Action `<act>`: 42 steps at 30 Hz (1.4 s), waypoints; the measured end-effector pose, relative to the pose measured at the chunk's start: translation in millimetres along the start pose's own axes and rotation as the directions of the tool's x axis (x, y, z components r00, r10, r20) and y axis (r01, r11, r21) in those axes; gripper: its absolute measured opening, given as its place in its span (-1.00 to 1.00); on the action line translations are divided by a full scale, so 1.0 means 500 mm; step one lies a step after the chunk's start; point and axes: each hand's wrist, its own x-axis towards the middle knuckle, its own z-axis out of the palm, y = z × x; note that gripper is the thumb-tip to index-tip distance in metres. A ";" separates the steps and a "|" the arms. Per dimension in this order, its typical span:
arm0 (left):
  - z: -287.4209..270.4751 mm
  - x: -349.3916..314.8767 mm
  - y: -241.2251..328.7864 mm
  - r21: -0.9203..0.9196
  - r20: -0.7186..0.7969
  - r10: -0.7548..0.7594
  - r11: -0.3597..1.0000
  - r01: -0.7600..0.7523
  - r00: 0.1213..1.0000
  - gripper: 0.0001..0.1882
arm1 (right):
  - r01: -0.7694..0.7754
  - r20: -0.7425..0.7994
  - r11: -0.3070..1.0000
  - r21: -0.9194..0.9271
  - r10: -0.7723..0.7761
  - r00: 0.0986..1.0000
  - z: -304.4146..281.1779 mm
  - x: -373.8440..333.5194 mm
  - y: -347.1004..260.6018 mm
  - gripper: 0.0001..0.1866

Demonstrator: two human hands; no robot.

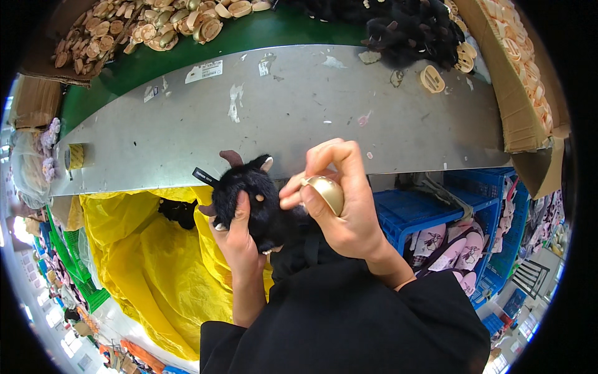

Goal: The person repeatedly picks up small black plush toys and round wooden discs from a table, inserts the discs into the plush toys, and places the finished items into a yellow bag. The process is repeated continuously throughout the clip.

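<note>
My left hand (243,244) is closed around a black plush toy (252,196), its thumb pressed on the fur. The toy has brownish horn-like pieces, pale-lined ears and a black fabric tag (204,177). To its right, my right hand (355,221) grips a gold rounded plastic shell (327,191) between thumb and fingers. The fingertips of that hand come close to the toy's right side; whether they touch it I cannot tell. Both hands are in front of the metal table's near edge.
The grey metal table (274,124) has a green surface (249,37) behind it. Cardboard boxes of beige plastic pieces (514,50) stand at both far corners. Black plush toys (414,37) lie at the back right. Below are a yellow bag (149,262) and blue crates (405,215).
</note>
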 end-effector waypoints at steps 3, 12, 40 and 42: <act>-0.016 -0.009 -0.004 0.077 -0.050 -0.012 0.997 0.016 0.999 -0.63 | -0.086 0.046 0.995 0.052 0.084 0.995 0.007 -0.003 -0.012 -0.76; 0.019 -0.017 0.012 -0.007 -0.137 -0.032 0.999 0.032 0.990 -0.79 | -0.101 -0.043 0.995 -0.007 0.101 0.994 0.028 -0.006 -0.017 -0.77; 0.021 -0.036 0.017 0.279 -0.002 0.075 0.958 -0.072 0.997 -0.79 | 0.226 0.026 0.844 -0.486 -0.244 0.969 0.024 0.007 0.023 -0.76; 0.022 -0.031 0.025 0.352 0.089 0.091 0.929 -0.117 0.992 -0.77 | 0.269 0.033 0.781 -0.564 -0.304 0.952 0.030 0.005 0.032 -0.75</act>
